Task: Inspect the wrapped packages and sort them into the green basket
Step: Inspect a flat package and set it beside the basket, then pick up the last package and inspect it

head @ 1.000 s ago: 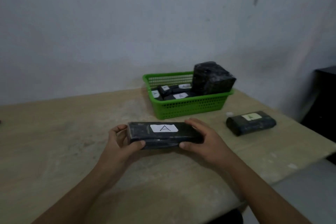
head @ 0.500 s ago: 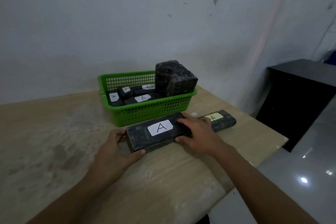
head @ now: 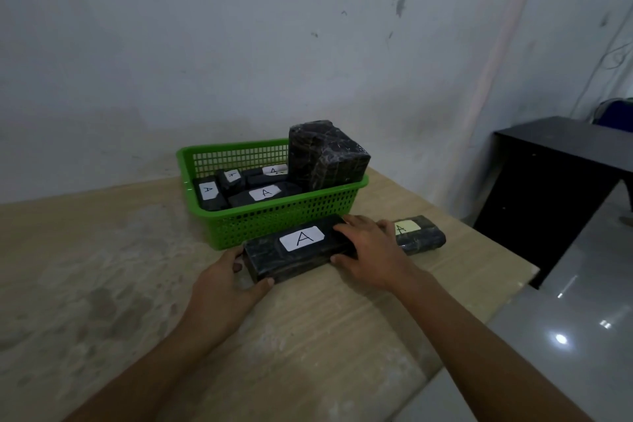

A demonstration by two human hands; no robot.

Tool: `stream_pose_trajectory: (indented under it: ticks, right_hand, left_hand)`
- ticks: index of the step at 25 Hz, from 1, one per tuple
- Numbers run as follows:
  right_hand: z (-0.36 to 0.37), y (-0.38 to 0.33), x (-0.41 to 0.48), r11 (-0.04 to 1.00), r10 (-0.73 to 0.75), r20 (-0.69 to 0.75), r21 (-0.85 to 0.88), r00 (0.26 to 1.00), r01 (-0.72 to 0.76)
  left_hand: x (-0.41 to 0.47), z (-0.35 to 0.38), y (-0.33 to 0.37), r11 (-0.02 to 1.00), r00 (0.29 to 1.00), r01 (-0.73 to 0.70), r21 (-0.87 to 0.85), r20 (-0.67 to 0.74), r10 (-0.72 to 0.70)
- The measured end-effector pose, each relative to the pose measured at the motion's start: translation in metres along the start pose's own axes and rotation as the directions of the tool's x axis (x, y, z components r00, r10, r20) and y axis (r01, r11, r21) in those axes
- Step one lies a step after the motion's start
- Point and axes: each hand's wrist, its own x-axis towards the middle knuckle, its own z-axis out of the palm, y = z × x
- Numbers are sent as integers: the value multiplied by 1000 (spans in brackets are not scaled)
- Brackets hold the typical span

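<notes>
Table (head: pixel 102 267): pale top, worn patches at left.
Left hand (head: pixel 229 279): curled round the left end of the long package (head: pixel 298 252), thumb on its near edge.
Right hand (head: pixel 371 250): fingers laid over the right end, thumb on the near side, gripping.
Long package: black wrap, white "A" label up, just in front of the green basket (head: pixel 281 219), outside it.
Second package (head: pixel 419 238): yellowish label, on the table, partly behind the right hand.
Green basket: holds small labelled packages (head: pixel 263 193) and a tall black block (head: pixel 325 154) at right.
Cabinet (head: pixel 548 188): black, beyond the table's right edge.

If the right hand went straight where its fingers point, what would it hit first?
Probably the basket wall, just beyond the package the right hand holds; depth is unclear.
</notes>
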Motion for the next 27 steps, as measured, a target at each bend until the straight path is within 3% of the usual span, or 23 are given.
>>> stream_pose_trajectory:
  ticks: [5,8,13,17,22,27]
  right_hand:
    - [-6,-28,-21,997,-62,-187,37,980,70]
    - [-14,-64,-24,978,-124,-223,138,967,157]
    - [-19,-147,-9,912,-298,-147,250,943,327]
    - [-15,-238,12,804,-464,-86,376,882,460]
    - [1,-360,43,679,-589,-53,510,807,529]
    - [26,-478,69,594,-669,0,602,743,534]
  left_hand:
    - [-11,-17,0,999,1000,7,-34,-9,-8]
    - [-17,-40,-8,1000,999,-6,-12,-31,6]
    - [-36,-108,-38,993,991,-15,116,-128,30]
    - [-65,-189,-82,980,970,81,184,-242,-35]
    - [-101,-295,-147,927,895,268,261,-423,-139]
    - [-126,-376,-219,841,745,493,222,-606,-276]
